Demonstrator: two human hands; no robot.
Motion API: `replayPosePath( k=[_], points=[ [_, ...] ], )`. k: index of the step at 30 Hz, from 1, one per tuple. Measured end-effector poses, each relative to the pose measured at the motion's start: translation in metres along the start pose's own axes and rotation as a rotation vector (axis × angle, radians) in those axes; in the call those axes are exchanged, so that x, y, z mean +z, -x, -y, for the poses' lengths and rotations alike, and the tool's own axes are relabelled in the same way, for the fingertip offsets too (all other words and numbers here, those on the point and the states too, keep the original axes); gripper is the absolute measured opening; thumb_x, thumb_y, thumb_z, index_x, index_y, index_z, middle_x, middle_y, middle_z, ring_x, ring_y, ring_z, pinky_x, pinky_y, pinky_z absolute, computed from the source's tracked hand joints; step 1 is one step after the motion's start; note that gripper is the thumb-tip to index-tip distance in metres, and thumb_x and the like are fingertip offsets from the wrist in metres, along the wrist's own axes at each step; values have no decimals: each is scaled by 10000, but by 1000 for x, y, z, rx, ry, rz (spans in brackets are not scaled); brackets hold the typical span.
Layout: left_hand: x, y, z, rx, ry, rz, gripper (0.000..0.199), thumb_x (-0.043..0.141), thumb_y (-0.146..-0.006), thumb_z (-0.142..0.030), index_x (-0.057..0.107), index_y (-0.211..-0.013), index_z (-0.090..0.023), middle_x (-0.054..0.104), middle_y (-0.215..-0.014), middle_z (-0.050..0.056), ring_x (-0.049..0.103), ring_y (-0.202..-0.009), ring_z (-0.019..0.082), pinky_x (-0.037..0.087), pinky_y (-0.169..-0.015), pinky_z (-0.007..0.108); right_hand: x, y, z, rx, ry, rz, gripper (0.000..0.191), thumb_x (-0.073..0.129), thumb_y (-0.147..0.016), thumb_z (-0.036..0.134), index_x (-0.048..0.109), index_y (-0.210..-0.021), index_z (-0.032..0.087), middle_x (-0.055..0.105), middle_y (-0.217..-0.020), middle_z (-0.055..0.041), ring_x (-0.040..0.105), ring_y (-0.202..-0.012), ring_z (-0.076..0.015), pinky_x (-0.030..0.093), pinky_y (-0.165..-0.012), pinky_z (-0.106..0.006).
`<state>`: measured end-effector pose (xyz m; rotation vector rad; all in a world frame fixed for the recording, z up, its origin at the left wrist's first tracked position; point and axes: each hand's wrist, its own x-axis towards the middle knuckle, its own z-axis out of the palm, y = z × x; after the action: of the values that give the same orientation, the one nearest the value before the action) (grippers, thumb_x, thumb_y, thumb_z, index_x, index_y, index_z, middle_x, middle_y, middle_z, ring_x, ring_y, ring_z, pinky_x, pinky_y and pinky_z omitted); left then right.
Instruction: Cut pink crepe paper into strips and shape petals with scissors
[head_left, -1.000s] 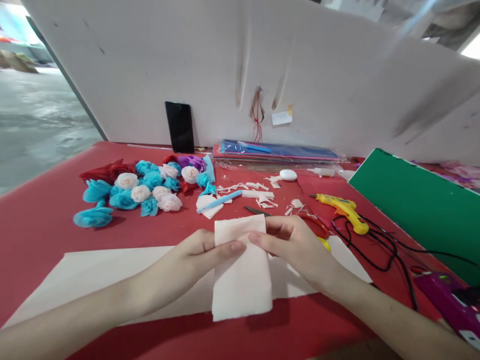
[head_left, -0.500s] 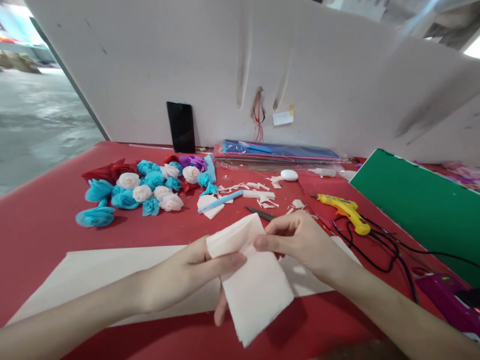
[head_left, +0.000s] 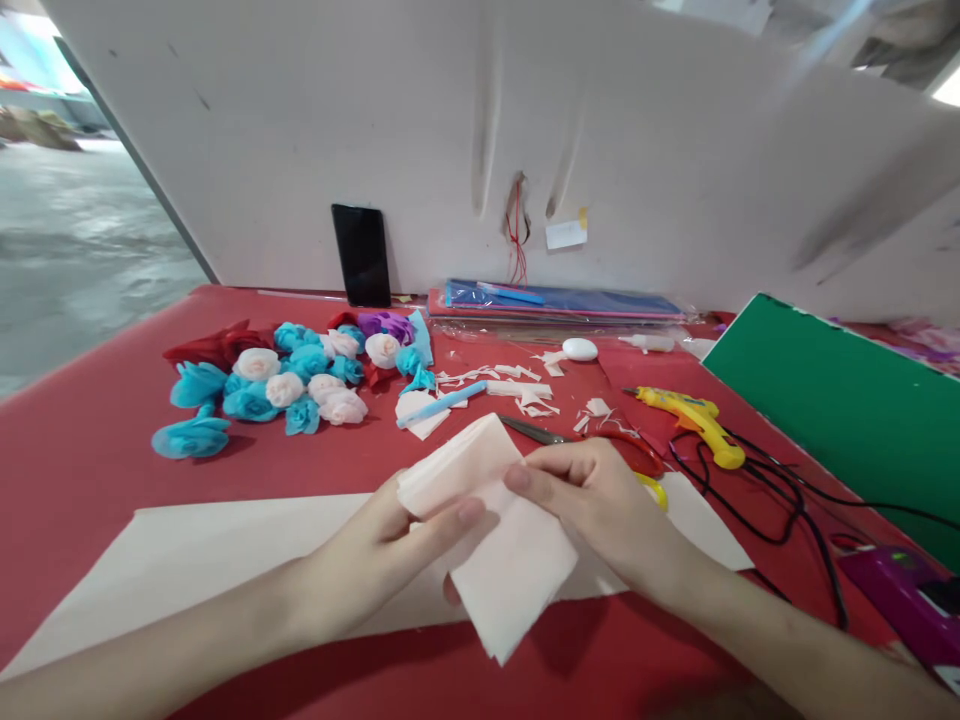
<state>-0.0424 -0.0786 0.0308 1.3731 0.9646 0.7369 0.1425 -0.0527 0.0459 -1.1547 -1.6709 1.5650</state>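
Between both hands is a folded piece of pale crepe paper (head_left: 517, 575), its upper part bent over in layers. My left hand (head_left: 409, 545) grips it from the left, thumb on top and fingers behind. My right hand (head_left: 592, 500) pinches its right edge between thumb and fingers. Beneath the hands a long pale paper strip (head_left: 225, 545) lies across the red table. Just beyond my right hand lie scissors (head_left: 534, 430) with red and yellow handles, partly hidden by that hand.
Blue, white and red paper flowers (head_left: 304, 380) cluster at the left. Paper scraps (head_left: 525, 390) and a blue pen (head_left: 442, 403) lie mid-table. A yellow glue gun (head_left: 694, 420) with black cable (head_left: 795, 500) sits right, beside a green board (head_left: 840, 410). A phone (head_left: 361, 255) leans on the wall.
The folded paper and both hands have moved slightly up and left. More of the scissors now shows beyond my right hand. Both hands keep their hold.
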Motion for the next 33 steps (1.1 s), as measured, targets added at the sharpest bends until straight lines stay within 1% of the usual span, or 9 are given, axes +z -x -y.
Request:
replayPosePath(
  k=[3, 8, 12, 15, 19, 22, 26, 30, 33],
  points=[
    [1, -1, 3, -25, -31, -9, 372, 453, -837, -508, 524, -634, -205, 531, -565, -5, 500, -523, 143, 457, -500, 225, 6, 3, -5, -36, 29, -19, 340, 640, -790, 384, 524, -566, 156, 399, -516, 49, 359, -476, -57, 258, -414, -175],
    [7, 3, 2, -91, -55, -38, 482, 400, -847, -568, 446, -542, -198, 467, -507, -14, 465, -495, 125, 417, -484, 214, 6, 5, -10, 49, -3, -15, 302, 606, -806, 423, 576, -640, 173, 376, -477, 64, 336, -375, -52, 244, -309, -159],
    [5, 5, 5, -45, -143, -48, 553, 338, -870, -585, 417, -480, -200, 460, -467, -7, 470, -473, 125, 422, -500, 224, 5, 3, -9, -61, 39, -33, 261, 612, -822, 342, 581, -630, 169, 465, -537, 50, 429, -478, -53, 343, -413, -139],
    [2, 4, 8, 20, -171, -88, 585, 291, -899, -564, 423, -465, -195, 472, -454, -5, 478, -464, 116, 418, -515, 220, 6, 4, -6, -113, 68, -16, 182, 589, -847, 331, 636, -746, 187, 552, -630, 39, 488, -539, -54, 389, -478, -138],
    [2, 3, 8, 9, -150, -104, 576, 297, -912, -538, 436, -471, -196, 461, -435, -11, 483, -458, 118, 424, -539, 228, 8, 7, -4, -38, -14, -60, 227, 602, -826, 397, 635, -738, 190, 466, -493, 66, 372, -353, -41, 269, -326, -161],
    [4, 5, 6, 8, -154, -109, 579, 293, -912, -538, 424, -456, -206, 464, -427, -7, 480, -453, 125, 435, -554, 241, 7, 7, -2, -70, 20, -132, 356, 690, -741, 404, 519, -524, 180, 323, -388, 84, 277, -316, -37, 146, -315, -202],
    [4, 8, 4, 58, -157, -239, 527, 300, -918, -502, 448, -497, -221, 483, -444, -18, 496, -448, 131, 452, -562, 246, 3, 3, 0, -203, 79, -227, 611, 528, -841, 497, 269, -388, 181, 229, -362, 64, 233, -350, -43, 197, -376, -229],
    [1, 6, 5, 93, -168, -299, 527, 309, -924, -467, 446, -479, -220, 484, -442, -26, 506, -441, 122, 473, -625, 242, 1, 1, 1, -200, -4, -103, 366, 482, -886, 444, 555, -647, 176, 463, -545, 40, 432, -478, -64, 347, -457, -189],
    [1, 5, 7, 96, -133, -241, 537, 325, -916, -486, 465, -477, -212, 511, -469, -16, 526, -479, 131, 479, -640, 240, 4, 1, 0, -195, -36, -35, 185, 568, -858, 344, 610, -774, 185, 520, -589, 51, 492, -494, -58, 385, -475, -171]
  ],
)
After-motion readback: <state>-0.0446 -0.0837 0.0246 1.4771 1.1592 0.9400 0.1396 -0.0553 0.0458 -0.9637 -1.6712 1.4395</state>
